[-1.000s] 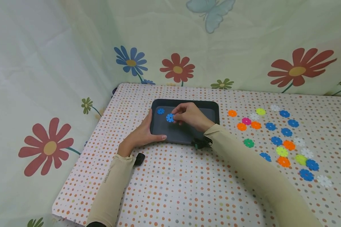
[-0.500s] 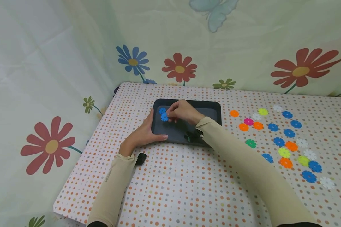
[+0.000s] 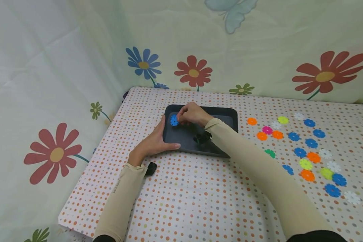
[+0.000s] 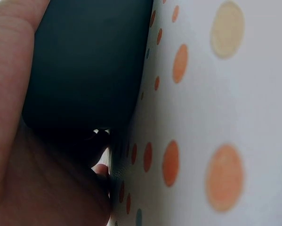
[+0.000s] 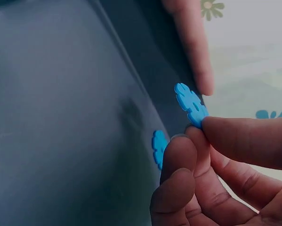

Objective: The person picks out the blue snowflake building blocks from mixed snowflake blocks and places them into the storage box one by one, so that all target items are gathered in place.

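Observation:
My left hand (image 3: pixel 153 142) holds the near-left corner of a dark grey tray (image 3: pixel 186 143), its thumb along the front rim and its fingers at the left side. In the left wrist view, the tray's dark outer wall (image 4: pixel 91 61) lies against that hand. Over the tray's left part, my right hand (image 3: pixel 193 112) pinches a blue notched disc (image 5: pixel 190 104) between thumb and fingers. Below it, in the right wrist view, a second blue disc (image 5: pixel 159 148) lies in the tray, partly hidden by my fingertips. The held disc covers it in the head view.
Notched discs in several colours lie scattered to the tray's right, among them an orange one (image 3: pixel 252 121), a green one (image 3: pixel 270 153) and a white one (image 3: pixel 352 197). A flower-printed curtain (image 3: pixel 260 43) hangs behind the dotted tabletop (image 3: pixel 181 198).
My right hand has moved left and slightly away from me with the blue disc, which now overlaps the one lying in the tray. The left hand stays on the tray.

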A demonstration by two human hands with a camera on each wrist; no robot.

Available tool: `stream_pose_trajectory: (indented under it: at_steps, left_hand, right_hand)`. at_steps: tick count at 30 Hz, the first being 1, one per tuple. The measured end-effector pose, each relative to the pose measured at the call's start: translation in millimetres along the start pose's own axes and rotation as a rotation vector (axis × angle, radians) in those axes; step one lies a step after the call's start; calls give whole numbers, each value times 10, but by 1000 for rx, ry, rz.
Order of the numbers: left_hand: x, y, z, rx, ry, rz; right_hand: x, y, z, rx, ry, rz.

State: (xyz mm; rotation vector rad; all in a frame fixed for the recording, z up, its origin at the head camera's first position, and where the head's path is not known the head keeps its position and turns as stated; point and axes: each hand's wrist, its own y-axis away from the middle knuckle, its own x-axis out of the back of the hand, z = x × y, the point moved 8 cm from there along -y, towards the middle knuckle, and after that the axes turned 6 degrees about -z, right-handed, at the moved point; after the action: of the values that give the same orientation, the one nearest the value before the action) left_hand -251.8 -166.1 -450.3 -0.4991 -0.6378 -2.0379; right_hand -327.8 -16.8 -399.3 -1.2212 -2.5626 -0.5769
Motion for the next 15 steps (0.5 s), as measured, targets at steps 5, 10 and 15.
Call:
stream_pose_trajectory:
  at_steps: [5, 10, 15]
  left_hand:
    - [-4, 2, -16, 14, -1, 0]
    - [-3, 10, -18, 27, -10, -2]
    - [-1, 17, -3, 15, -15, -1]
  right_hand:
    - [-24, -64, 59, -18, 8, 0]
    - [-64, -113, 99, -49, 50, 1]
    - [-111, -158, 129, -60, 93, 17]
